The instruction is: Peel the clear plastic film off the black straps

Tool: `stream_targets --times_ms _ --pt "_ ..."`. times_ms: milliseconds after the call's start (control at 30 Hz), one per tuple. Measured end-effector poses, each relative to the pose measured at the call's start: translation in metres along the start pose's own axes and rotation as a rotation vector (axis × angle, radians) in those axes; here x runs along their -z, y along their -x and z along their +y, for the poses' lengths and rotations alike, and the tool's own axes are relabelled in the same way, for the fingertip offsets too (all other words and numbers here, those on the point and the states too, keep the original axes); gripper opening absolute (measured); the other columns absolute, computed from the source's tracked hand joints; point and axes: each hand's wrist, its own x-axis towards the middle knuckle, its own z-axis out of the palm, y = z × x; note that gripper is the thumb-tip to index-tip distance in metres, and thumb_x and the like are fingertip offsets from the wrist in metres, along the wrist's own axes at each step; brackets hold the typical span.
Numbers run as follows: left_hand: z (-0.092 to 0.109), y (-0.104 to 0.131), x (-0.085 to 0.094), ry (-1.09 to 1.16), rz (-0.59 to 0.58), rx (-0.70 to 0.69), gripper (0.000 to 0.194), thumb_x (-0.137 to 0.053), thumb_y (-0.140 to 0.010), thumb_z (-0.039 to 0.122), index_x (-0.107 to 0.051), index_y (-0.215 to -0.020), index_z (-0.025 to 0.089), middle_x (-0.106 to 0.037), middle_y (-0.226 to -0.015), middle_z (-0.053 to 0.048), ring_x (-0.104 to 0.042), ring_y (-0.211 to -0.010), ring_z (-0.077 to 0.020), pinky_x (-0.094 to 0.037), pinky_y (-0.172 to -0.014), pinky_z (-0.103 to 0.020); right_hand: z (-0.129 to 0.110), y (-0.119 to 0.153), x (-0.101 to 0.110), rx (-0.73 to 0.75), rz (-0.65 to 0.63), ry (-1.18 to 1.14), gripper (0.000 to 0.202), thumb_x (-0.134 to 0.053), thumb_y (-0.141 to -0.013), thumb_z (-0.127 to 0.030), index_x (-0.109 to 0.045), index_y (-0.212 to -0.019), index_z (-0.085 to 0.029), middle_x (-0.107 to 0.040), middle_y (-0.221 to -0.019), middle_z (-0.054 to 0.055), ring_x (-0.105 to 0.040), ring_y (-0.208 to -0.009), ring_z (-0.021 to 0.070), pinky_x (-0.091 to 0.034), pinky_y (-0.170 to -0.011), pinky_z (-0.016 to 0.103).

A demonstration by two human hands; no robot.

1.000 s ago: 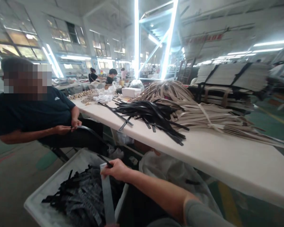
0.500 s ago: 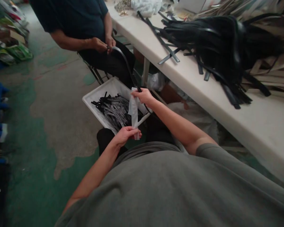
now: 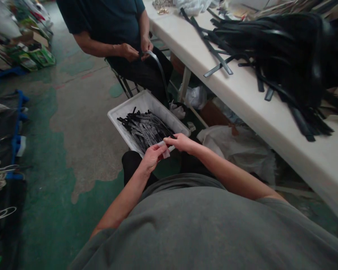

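My left hand (image 3: pixel 152 155) is closed in a pinch on a clear plastic sleeve (image 3: pixel 166 153), whose short end sticks out past the fingers. Right beside it, my right hand (image 3: pixel 183 143) is closed, its fingertips at the sleeve's upper end. A dark piece, apparently a black strap, shows at those fingers; most of it is hidden by the hand. Just beyond both hands stands a white plastic bin (image 3: pixel 116 112), holding a heap of short black strips (image 3: pixel 146 127), many of them in clear wrapping.
Across the bin a seated co-worker (image 3: pixel 107 22) holds a long black strap (image 3: pixel 159 65) in both hands. On the right, a white table (image 3: pixel 242 97) carries a large pile of black straps (image 3: pixel 270 48). A white sack (image 3: pixel 231 146) lies under it.
My right hand has come down towards my left, and the sleeve that was stretched between them is now mostly covered by the fingers. The view has shifted, moving the scene rightward.
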Motion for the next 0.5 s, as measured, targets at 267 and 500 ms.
stream_targets --times_ms 267,500 --pt "-0.013 0.005 0.003 -0.153 -0.025 0.044 0.041 -0.086 -0.055 0.043 -0.071 -0.077 0.012 -0.071 -0.071 -0.006 -0.064 -0.061 -0.0141 -0.049 -0.061 -0.024 -0.002 -0.013 -0.01 0.091 0.213 0.049 0.022 -0.067 -0.068 -0.035 -0.063 -0.069 -0.014 -0.051 -0.056 -0.005 -0.04 -0.052 0.0073 -0.031 -0.049 0.022" --pt "-0.005 0.001 0.021 0.119 0.203 -0.16 0.033 -0.087 -0.054 0.032 -0.063 -0.069 0.015 -0.066 -0.067 0.001 -0.063 -0.065 -0.0098 -0.05 -0.069 -0.023 0.027 0.009 -0.01 -0.077 -0.122 -0.141 0.029 -0.065 -0.073 -0.042 -0.06 -0.066 -0.015 -0.054 -0.056 -0.003 -0.027 -0.041 0.0042 -0.018 -0.037 0.021"
